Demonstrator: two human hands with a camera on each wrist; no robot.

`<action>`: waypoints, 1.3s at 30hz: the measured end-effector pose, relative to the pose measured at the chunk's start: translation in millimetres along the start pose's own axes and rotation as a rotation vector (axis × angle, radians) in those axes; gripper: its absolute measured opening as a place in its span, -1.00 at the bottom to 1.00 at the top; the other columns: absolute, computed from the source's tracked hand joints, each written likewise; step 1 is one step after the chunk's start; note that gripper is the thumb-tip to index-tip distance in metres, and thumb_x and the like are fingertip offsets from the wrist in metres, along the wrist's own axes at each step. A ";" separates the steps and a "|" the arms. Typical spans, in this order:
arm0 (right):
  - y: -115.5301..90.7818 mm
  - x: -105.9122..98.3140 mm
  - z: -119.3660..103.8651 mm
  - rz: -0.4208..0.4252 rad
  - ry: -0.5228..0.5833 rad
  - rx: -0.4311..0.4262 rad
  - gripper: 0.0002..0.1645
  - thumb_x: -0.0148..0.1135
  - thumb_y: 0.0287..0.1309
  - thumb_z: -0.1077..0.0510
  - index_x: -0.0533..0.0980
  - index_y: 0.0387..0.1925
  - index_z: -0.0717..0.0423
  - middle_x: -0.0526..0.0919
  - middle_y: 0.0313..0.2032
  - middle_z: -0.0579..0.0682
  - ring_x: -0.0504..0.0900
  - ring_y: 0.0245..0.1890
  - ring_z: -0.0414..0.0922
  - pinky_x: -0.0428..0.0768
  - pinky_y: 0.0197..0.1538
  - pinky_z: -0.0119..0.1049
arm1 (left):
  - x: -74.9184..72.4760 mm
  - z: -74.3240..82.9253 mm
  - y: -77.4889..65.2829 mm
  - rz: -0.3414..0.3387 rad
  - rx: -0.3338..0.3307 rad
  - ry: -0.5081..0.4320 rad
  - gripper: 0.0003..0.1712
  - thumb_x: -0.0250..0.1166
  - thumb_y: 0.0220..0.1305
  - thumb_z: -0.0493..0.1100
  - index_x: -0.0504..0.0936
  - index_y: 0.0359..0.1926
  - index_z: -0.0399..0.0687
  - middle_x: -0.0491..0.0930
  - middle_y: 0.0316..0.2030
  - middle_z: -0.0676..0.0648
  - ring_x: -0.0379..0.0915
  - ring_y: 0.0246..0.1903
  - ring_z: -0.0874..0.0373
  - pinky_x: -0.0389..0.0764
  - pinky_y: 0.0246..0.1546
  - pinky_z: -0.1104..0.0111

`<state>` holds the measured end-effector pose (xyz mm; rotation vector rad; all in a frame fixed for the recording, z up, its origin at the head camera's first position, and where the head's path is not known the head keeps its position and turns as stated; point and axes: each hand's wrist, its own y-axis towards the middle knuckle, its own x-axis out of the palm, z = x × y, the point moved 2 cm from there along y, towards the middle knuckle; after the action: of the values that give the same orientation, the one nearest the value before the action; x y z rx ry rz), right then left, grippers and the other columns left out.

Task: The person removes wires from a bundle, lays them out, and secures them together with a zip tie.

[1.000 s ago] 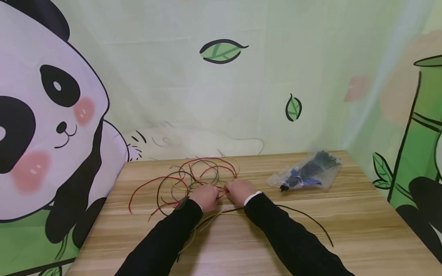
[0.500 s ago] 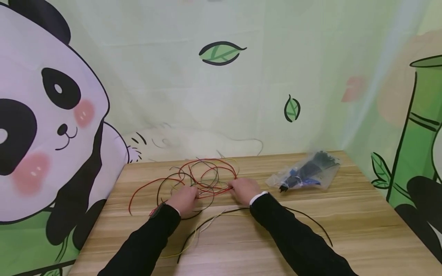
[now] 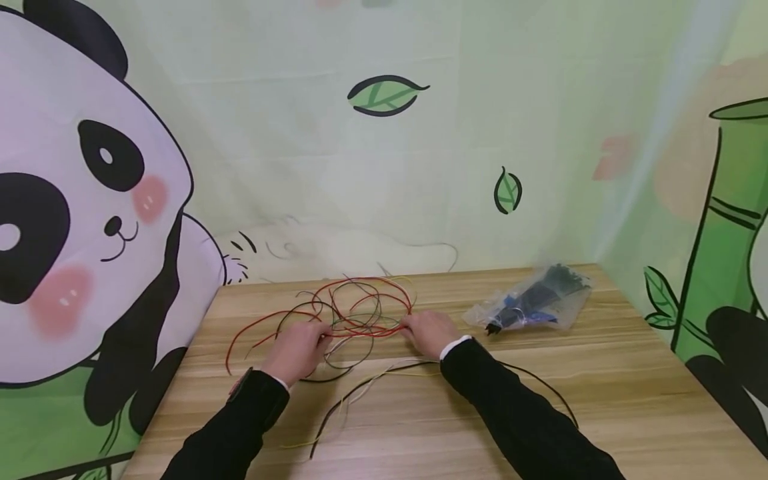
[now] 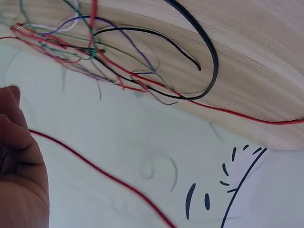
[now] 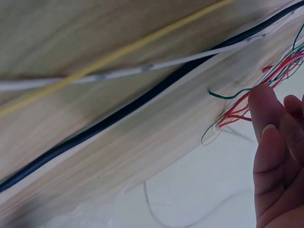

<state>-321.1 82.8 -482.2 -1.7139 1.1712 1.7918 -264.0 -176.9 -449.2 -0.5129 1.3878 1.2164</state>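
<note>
A loose tangle of thin wires, mostly red [image 3: 371, 333] with black, green and white ones, lies toward the back of the wooden table. My left hand [image 3: 297, 350] pinches red wire at the tangle's left front; in the left wrist view a red wire [image 4: 109, 176] runs out from behind that hand. At the tangle's right side, my right hand [image 3: 431, 331] pinches the red strands between thumb and forefinger. Close up in the right wrist view, red wires [image 5: 237, 113] and a green end appear at these fingertips. Strands run between both hands. Left fingertips are partly hidden.
Nearer me, a long black wire [image 3: 543, 381] curves across the table, passing under my right wrist. A yellow wire [image 3: 414, 373] and a white one lie along it. A clear plastic bag [image 3: 573, 301] with dark bundled contents lies back right. A printed cloth hangs behind the table.
My left hand has moved left, away from the right hand, and red strands now show between them. The right hand has shifted slightly right. The bag stays put.
</note>
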 end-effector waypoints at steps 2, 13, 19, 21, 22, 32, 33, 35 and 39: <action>-1.0 -0.7 -0.2 0.011 0.006 -0.009 -0.88 0.26 0.23 0.05 0.66 -0.28 -0.05 0.68 -0.46 -0.11 0.65 -0.47 -0.10 0.51 -0.44 -0.12 | -4.9 2.8 -4.9 0.048 0.026 -0.010 -0.97 0.39 0.16 -0.22 0.69 -0.40 -0.06 0.58 -0.57 0.09 0.42 -0.60 0.30 0.44 -0.53 0.39; -9.6 -5.6 9.3 0.016 0.021 0.000 -0.89 0.22 0.26 0.06 0.65 -0.26 -0.09 0.71 -0.39 -0.11 0.68 -0.38 -0.09 0.54 -0.34 -0.11 | -19.7 5.3 -29.2 0.158 0.008 -0.054 -0.84 0.43 0.12 -0.13 0.59 -0.47 0.05 0.53 -0.56 0.16 0.42 -0.57 0.36 0.44 -0.56 0.45; -16.3 -12.1 17.7 0.008 0.022 0.030 -0.89 0.20 0.28 0.06 0.60 -0.34 -0.06 0.65 -0.49 -0.11 0.65 -0.43 -0.09 0.51 -0.39 -0.12 | -27.5 -0.3 -42.3 0.172 -0.033 -0.120 -0.80 0.44 0.12 -0.07 0.55 -0.48 0.13 0.48 -0.57 0.23 0.39 -0.57 0.38 0.43 -0.54 0.45; -19.1 -14.7 21.6 0.009 0.025 0.047 -0.90 0.21 0.27 0.07 0.60 -0.35 -0.06 0.63 -0.50 -0.13 0.63 -0.46 -0.10 0.49 -0.40 -0.12 | -30.2 -2.4 -45.8 0.197 -0.032 -0.129 -0.80 0.44 0.11 -0.08 0.55 -0.48 0.14 0.49 -0.57 0.23 0.40 -0.57 0.39 0.45 -0.54 0.45; -20.6 -15.7 23.8 0.010 0.020 0.054 -0.91 0.21 0.27 0.08 0.60 -0.34 -0.06 0.62 -0.50 -0.14 0.62 -0.47 -0.12 0.49 -0.39 -0.13 | -31.8 -3.4 -47.0 0.213 -0.029 -0.135 -0.81 0.45 0.11 -0.09 0.55 -0.47 0.13 0.50 -0.56 0.22 0.41 -0.57 0.39 0.45 -0.54 0.45; -42.9 -32.4 44.9 0.073 0.000 0.119 -0.90 0.21 0.28 0.09 0.63 -0.23 -0.08 0.68 -0.44 -0.12 0.62 -0.52 -0.11 0.46 -0.48 -0.18 | -42.1 -16.2 -57.7 0.343 -0.041 -0.156 -0.80 0.48 0.04 -0.18 0.57 -0.47 0.05 0.49 -0.59 0.17 0.38 -0.62 0.39 0.45 -0.60 0.44; -46.1 -35.8 47.6 0.091 -0.001 0.120 -0.89 0.22 0.27 0.09 0.63 -0.21 -0.08 0.69 -0.44 -0.11 0.61 -0.54 -0.11 0.44 -0.50 -0.19 | -42.9 -17.2 -58.5 0.349 -0.047 -0.158 -0.80 0.48 0.04 -0.18 0.57 -0.48 0.04 0.50 -0.59 0.16 0.39 -0.62 0.38 0.45 -0.59 0.44; -52.6 -44.3 52.8 0.129 -0.006 0.121 -0.88 0.23 0.26 0.10 0.63 -0.20 -0.08 0.69 -0.44 -0.11 0.61 -0.56 -0.12 0.41 -0.54 -0.22 | -44.5 -18.5 -60.2 0.357 -0.059 -0.161 -0.80 0.48 0.04 -0.19 0.57 -0.48 0.02 0.50 -0.59 0.15 0.40 -0.62 0.37 0.47 -0.59 0.43; -66.3 -66.4 62.4 0.220 -0.041 0.116 -0.85 0.26 0.23 0.09 0.65 -0.16 -0.07 0.72 -0.42 -0.09 0.60 -0.59 -0.13 0.37 -0.61 -0.28 | -46.2 -19.6 -63.2 0.363 -0.080 -0.148 -0.82 0.47 0.06 -0.18 0.58 -0.48 0.01 0.52 -0.59 0.15 0.41 -0.61 0.36 0.48 -0.57 0.41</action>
<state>-297.5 186.4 -444.8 -1.5260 1.4642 1.8328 -207.5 -232.6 -434.1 -0.2232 1.3450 1.5738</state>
